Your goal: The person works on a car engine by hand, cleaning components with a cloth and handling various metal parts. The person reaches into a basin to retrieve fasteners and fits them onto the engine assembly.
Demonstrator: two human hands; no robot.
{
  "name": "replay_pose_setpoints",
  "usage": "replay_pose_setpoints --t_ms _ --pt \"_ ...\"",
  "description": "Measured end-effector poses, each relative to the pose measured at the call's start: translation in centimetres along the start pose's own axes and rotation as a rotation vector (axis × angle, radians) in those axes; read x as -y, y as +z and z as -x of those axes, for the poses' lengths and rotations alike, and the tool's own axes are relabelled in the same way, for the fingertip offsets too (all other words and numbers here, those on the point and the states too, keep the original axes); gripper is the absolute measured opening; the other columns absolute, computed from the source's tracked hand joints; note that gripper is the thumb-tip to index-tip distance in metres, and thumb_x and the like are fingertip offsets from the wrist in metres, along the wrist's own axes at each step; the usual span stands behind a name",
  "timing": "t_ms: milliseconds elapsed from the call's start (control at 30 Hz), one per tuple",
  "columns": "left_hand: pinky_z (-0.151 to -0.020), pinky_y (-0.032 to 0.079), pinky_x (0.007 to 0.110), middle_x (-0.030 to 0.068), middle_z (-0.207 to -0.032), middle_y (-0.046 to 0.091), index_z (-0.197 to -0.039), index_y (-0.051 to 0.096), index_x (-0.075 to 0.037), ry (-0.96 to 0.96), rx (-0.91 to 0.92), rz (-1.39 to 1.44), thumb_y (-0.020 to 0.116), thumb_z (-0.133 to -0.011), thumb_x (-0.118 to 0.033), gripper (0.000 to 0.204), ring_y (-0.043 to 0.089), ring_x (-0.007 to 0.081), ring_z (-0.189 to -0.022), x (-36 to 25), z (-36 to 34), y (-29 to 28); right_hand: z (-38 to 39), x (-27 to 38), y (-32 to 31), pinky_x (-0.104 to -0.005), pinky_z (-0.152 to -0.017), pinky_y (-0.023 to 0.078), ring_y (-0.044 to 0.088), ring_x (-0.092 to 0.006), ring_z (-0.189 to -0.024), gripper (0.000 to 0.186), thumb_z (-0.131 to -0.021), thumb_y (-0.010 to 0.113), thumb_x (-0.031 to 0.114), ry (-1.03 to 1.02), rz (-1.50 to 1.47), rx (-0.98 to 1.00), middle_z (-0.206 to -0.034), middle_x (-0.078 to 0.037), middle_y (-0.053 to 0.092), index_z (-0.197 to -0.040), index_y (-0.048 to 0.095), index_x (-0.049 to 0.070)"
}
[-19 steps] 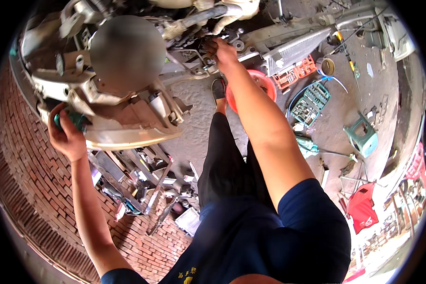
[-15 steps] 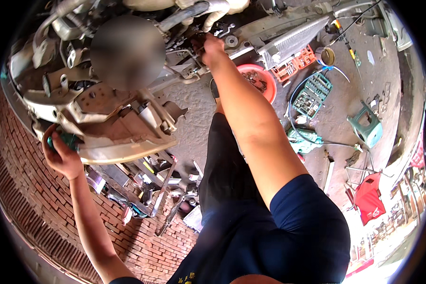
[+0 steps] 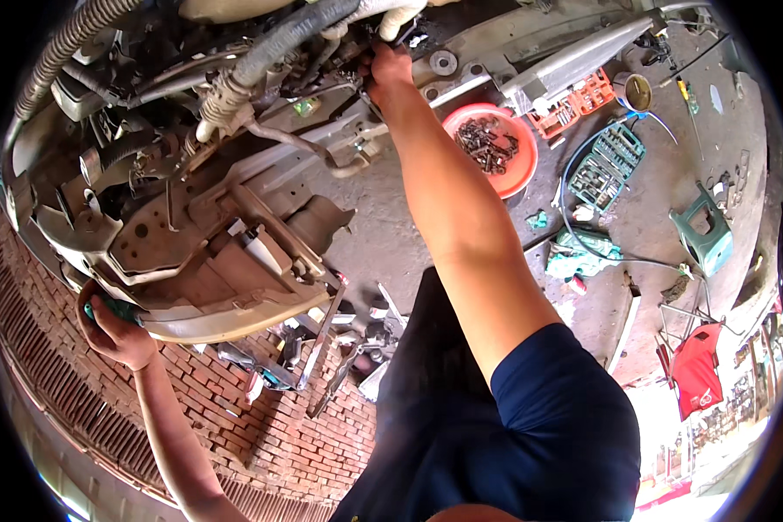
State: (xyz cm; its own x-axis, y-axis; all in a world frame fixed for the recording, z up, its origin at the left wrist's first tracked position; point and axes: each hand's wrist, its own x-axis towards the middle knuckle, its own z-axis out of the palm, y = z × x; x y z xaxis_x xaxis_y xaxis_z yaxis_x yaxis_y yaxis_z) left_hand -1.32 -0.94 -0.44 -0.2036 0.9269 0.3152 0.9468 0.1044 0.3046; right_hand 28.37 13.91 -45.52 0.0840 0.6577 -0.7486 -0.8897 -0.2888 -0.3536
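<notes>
On the left, my left hand [image 3: 120,337] is wrapped round a green thing [image 3: 125,310], too hidden to name, at the outer end of a pale curved car panel [image 3: 235,324]. My right arm stretches up into the front of an opened vehicle. There my right hand [image 3: 391,70] is bent and closed low among dark parts, just below a pale hose end [image 3: 398,23]. Its fingertips are mostly hidden, and what they grip cannot be made out. A thick grey hose [image 3: 291,39] runs left of that hand, and a bent metal pipe [image 3: 300,146] lies below it.
Right of my arm stands a red basin [image 3: 520,161] of metal pieces, beside a radiator [image 3: 574,65]. Beyond are an orange tool case [image 3: 574,104], a green socket set [image 3: 607,170], a green stool [image 3: 703,230] and a red folding seat [image 3: 696,370]. Tools lie on the brick floor [image 3: 261,435].
The view has shifted, showing more of the engine bay and the basin; a blurred round patch there is gone. Both hands keep to the same places on the vehicle.
</notes>
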Motion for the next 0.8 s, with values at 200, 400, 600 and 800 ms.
replay_pose_setpoints --t_ms 200,400,600,800 --pt "-0.087 0.052 0.036 0.011 -0.108 0.069 -0.115 0.068 0.004 -0.109 -0.021 0.125 0.052 -0.105 -0.022 0.032 0.064 0.0241 -0.098 -1.2 0.4 1.2 1.5 1.5 -1.6 -0.0331 -0.053 0.043 0.055 -0.0155 -0.063 0.008 -0.096 0.066 0.011 0.029 0.11 -0.075 -0.082 -0.004 0.062 -0.104 0.063 0.009" --pt "-0.089 0.049 0.029 0.007 -0.105 0.071 -0.118 0.07 0.002 -0.031 -0.035 0.2 0.057 -0.103 -0.012 0.024 0.063 0.0166 -0.097 -2.1 0.3 1.0 11.9 7.0 -6.0 -0.0308 -0.048 0.037 0.047 -0.0113 -0.056 0.025 -0.099 0.07 0.031 -0.05 0.127 -0.14 -0.071 0.002 0.055 -0.083 0.06 0.015" --pt "-0.085 0.052 0.032 0.0103 -0.099 0.072 -0.107 0.072 0.002 0.022 -0.091 0.149 0.06 -0.099 -0.006 0.017 0.067 0.0212 -0.091 -2.8 -0.5 1.0 24.3 15.1 -2.6 -0.0239 -0.052 0.035 0.045 -0.0083 -0.056 0.038 -0.113 0.052 0.03 -0.333 0.537 0.193 -0.076 -0.001 0.06 -0.086 0.062 0.006" --pt "-0.084 0.052 0.032 0.0115 -0.097 0.072 -0.107 0.073 0.002 0.129 -0.104 0.105 0.065 -0.098 -0.006 0.014 0.068 0.021 -0.09 -2.8 -0.8 -0.3 32.7 20.1 13.5 -0.0455 -0.1 0.052 0.064 -0.0361 -0.111 0.026 -0.098 0.066 0.009 -1.293 1.524 0.665 -0.124 -0.011 0.068 -0.123 0.071 0.008"
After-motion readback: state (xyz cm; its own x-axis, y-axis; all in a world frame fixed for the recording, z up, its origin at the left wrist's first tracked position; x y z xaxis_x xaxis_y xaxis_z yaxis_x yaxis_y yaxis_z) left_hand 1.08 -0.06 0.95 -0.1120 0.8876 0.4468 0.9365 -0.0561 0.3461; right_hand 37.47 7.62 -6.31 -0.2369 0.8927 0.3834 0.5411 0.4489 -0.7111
